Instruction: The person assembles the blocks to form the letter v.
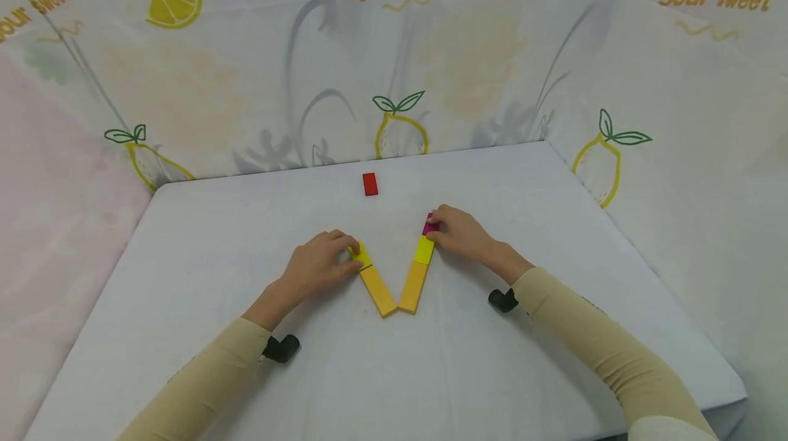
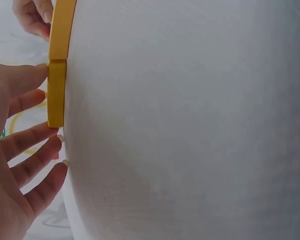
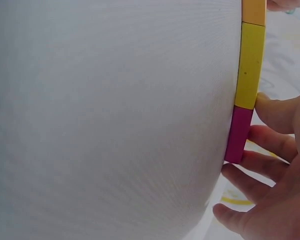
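Observation:
Two lines of flat blocks meet in a V on the white table. Its left arm has an orange block [image 1: 378, 292] with a yellow block [image 1: 362, 256] at its upper end. My left hand [image 1: 317, 262] holds that yellow block, thumb near the joint and fingertips at the far end. In the right arm, an orange block [image 1: 413, 287], a second yellow block [image 1: 423, 249] and a magenta block [image 1: 429, 228] stand end to end. My right hand [image 1: 463, 233] pinches the magenta block [image 3: 238, 135], its thumb by the joint with the yellow one.
A red block [image 1: 370, 184] lies alone on the white tablecloth [image 1: 246, 215] toward the back edge. Behind the table hangs a cloth backdrop [image 1: 246, 99] printed with lemons and lettering. Each wrist carries a small black camera [image 1: 282, 349].

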Motion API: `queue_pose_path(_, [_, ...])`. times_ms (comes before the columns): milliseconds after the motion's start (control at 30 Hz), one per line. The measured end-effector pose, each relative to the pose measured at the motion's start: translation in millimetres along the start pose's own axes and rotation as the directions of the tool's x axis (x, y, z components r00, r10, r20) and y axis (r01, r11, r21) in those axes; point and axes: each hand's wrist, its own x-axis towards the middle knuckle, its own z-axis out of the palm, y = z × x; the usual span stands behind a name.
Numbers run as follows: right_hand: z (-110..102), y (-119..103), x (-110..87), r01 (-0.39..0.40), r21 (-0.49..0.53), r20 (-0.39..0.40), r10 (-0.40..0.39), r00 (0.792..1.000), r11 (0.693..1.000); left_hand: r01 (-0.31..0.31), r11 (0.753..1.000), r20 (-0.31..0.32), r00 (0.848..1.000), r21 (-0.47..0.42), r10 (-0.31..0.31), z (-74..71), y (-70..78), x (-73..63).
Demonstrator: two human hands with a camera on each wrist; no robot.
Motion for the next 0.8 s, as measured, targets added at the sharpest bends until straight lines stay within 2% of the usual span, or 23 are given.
queue_pose_path(400, [-2.4, -1.5, -1.3, -0.003, -0.005, 0.012, 0.003, 1.000, 1.000, -0.013, 1.000, -0.004, 1.000, 0.016, 0.013, 1.3, 1.2, -0.5])
queue_pose_path(800, [-2.9, -3.6, -2.1, 0.004, 0.005, 0.007, -0.004, 1.000, 1.000, 0.007, 1.000, 0.020, 1.000, 0.021, -0.007, -1.5, 4.3, -1.2])
